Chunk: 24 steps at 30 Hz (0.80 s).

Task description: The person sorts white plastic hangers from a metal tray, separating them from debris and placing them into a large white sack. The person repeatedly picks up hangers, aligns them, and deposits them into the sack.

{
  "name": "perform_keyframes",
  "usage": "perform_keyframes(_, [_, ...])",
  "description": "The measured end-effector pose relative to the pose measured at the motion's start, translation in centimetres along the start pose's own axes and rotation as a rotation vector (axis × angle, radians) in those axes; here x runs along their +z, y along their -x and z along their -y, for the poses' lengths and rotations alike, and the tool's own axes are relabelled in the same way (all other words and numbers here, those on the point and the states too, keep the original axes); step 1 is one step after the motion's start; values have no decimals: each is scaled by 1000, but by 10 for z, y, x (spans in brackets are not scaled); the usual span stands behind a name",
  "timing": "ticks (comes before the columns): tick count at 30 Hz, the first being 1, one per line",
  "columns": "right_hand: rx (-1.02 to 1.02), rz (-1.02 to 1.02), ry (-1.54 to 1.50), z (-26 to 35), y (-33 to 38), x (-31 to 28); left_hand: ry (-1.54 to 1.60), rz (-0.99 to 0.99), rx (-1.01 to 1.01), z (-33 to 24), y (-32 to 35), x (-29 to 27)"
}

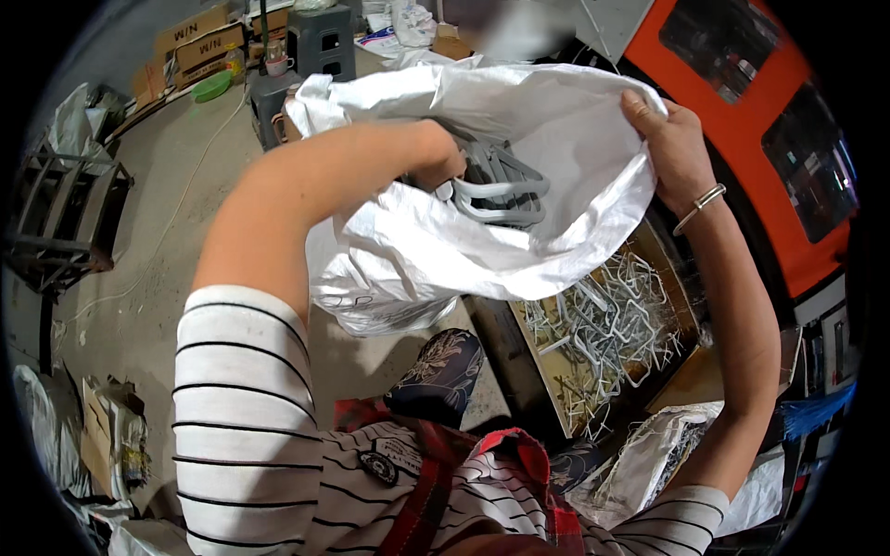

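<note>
A large white woven sack hangs wide-mouthed in front of me. Its far right rim is pinched in my right hand, thumb over the edge and a bangle on the wrist. From the left, my left hand reaches into the mouth with its fingers curled against a bunch of grey plastic hangers. The fingertips are partly hidden by the hangers and the sack's near lip. Below the sack's right side, a tray holds a tangled heap of silver bent wire hooks.
An orange machine with dark windows stands at the right. Grey plastic stools, a green bowl and cardboard boxes are at the back left. A dark metal rack stands left; another white sack lies by my right elbow.
</note>
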State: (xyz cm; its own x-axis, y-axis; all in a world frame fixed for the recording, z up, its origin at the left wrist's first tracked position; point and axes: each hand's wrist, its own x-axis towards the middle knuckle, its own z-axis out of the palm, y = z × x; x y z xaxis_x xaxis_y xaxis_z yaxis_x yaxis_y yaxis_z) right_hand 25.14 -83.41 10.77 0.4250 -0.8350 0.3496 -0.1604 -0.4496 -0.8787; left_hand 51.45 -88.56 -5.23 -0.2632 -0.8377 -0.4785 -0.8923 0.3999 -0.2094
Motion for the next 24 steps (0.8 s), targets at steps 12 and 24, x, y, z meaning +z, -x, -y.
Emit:
perform_keyframes(12, [-14, -42, 119, 15, 9, -5, 149, -490, 275, -72, 16, -65])
perform_keyframes(24, [-20, -21, -218, 8, -23, -6, -16, -550, 84, -76, 66, -44])
